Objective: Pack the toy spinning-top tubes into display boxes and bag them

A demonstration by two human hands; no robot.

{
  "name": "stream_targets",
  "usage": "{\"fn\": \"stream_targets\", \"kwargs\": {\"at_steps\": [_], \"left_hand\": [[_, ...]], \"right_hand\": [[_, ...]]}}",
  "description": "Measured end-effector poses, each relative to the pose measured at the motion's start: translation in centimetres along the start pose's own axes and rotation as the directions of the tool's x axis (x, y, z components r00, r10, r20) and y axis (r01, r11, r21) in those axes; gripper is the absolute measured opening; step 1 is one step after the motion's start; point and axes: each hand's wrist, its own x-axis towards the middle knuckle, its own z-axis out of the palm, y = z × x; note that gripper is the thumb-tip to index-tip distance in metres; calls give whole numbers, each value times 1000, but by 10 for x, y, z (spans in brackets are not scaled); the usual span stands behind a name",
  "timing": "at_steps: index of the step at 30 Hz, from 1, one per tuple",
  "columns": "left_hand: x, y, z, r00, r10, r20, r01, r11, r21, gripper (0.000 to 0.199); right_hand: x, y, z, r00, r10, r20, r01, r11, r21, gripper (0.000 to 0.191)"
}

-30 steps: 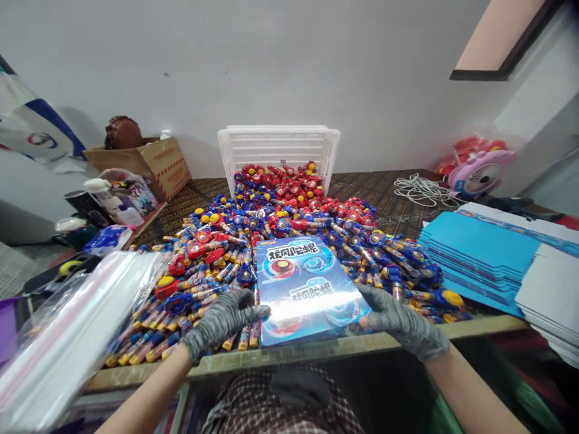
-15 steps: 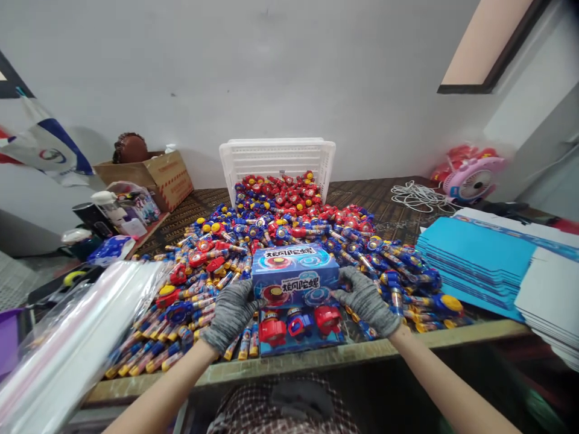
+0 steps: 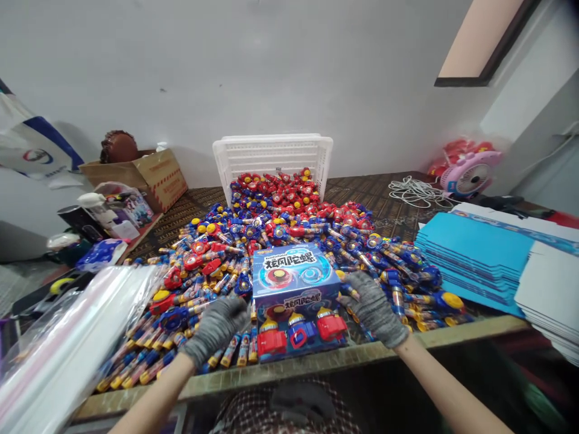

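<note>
A blue printed cardboard box [image 3: 296, 272] stands at the table's front edge, its top panel lying flat and lettered in Chinese. In its front opening sit two red toy launchers and a blue toy launcher [image 3: 302, 330] with yellow tips. My left hand [image 3: 216, 328], in a grey knit glove, is just left of the box, fingers loosely bent and holding nothing I can see. To the right of the box is my right hand [image 3: 373, 308], gloved alike, with thumb and fingers apart beside its side wall. Loose red and blue spinning-top toys [image 3: 215, 265] surround the box.
A white plastic basket [image 3: 274, 144] lies tipped at the back, spilling toys. Stacked blue card sheets [image 3: 479, 247] are on the right, behind white card [image 3: 549, 289]. Plastic bags [image 3: 85, 337] cover the left front. Farther back are a carton [image 3: 156, 178], white cord [image 3: 416, 191] and pink fan [image 3: 473, 175].
The box's top panel has come down flat, showing more of its printed face. Both hands have moved off the panel, the left one outward and down, the right one slightly outward.
</note>
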Motion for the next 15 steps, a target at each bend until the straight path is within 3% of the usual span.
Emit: {"fn": "stream_targets", "kwargs": {"at_steps": [2,3,4,6,9,10,12,14,15], "left_hand": [[25,12,-20,978,-110,-180,108,994,-18,29],[37,20,-26,970,-86,-226,83,996,-22,34],[47,29,-28,979,-4,-203,2,1000,-13,38],[58,41,-23,982,190,-22,-186,976,116,40],[59,42,-5,903,282,324,-366,900,236,43],[59,37,0,883,273,382,-376,898,228,44],[68,26,4,888,246,388,-323,935,147,48],[85,15,6,948,152,278,-141,988,-58,51],[96,11,7,972,55,228,-9,980,-199,52]], "right_hand": [[22,-11,-17,1000,-6,13,6,1000,-4,55],[31,-18,-21,999,-31,32,32,999,-2,61],[38,-24,-23,994,-78,73,77,997,7,62],[40,-33,-21,961,-188,202,181,982,52,56],[14,-39,-16,892,-280,356,239,959,155,55],[0,-41,-15,908,-238,346,186,967,176,58],[-28,-47,-15,977,2,215,-48,976,211,59],[-52,-59,-11,962,260,83,-273,922,276,55],[-61,-68,-6,948,309,82,-319,898,302,53]]}}
